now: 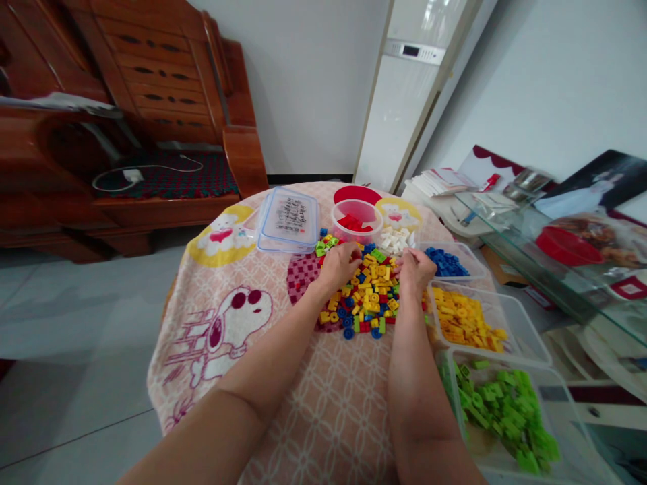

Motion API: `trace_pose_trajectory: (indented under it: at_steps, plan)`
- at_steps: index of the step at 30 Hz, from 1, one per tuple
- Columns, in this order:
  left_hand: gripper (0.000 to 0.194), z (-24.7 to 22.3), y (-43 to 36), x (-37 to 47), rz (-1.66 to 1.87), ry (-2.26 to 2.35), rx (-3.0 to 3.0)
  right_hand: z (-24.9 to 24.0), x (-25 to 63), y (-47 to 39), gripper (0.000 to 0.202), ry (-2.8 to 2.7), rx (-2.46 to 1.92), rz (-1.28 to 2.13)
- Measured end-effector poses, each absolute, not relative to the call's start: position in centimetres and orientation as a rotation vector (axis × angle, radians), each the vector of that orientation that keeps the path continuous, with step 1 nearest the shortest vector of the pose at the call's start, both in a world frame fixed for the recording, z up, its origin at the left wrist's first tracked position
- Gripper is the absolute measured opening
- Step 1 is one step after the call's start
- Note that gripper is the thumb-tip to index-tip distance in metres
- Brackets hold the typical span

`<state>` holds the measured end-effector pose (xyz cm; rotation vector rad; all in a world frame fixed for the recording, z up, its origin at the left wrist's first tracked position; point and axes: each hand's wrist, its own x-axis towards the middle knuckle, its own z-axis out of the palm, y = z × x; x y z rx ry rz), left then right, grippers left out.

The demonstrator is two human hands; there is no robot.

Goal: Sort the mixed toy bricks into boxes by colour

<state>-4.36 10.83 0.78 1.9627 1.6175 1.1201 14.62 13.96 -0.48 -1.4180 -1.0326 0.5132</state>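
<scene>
A pile of mixed toy bricks (373,286), yellow, blue, red and green, lies on the cloth-covered round table. My left hand (342,264) is at the pile's upper left, its fingers curled together over the bricks; what they hold, if anything, is hidden. At the upper right of the pile, beside the white bricks (394,240), my right hand (416,267) has its fingertips pinched, with the contents too small to make out. Red bricks (354,223) sit in a round clear tub (356,236) behind the pile.
Clear boxes at the right hold blue bricks (445,261), yellow bricks (468,318) and green bricks (510,411). A blue-rimmed lid (289,219) lies at the back left. Beyond the boxes stands a cluttered glass shelf (550,263); a wooden bench (166,202) is at the left.
</scene>
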Motion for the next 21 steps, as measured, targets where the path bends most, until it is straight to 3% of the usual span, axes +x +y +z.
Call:
trace_pose_trajectory:
  at_steps: [5, 13, 21]
  plan:
    - [0.013, 0.6, 12.1, -5.2, 1.513, 1.324, 1.471, -0.6, 14.7, 14.0, 0.043, -1.051, -1.452, 0.513]
    - [0.059, 0.8, 13.6, -6.4, 1.670, 0.900, 1.190, 0.4, 14.7, 13.7, 0.042, -1.046, -1.442, 0.571]
    - [0.042, 3.2, 11.9, -8.4, 1.677, 1.063, 1.234, 5.4, 13.1, 10.7, 0.032, -1.542, -1.350, 0.955]
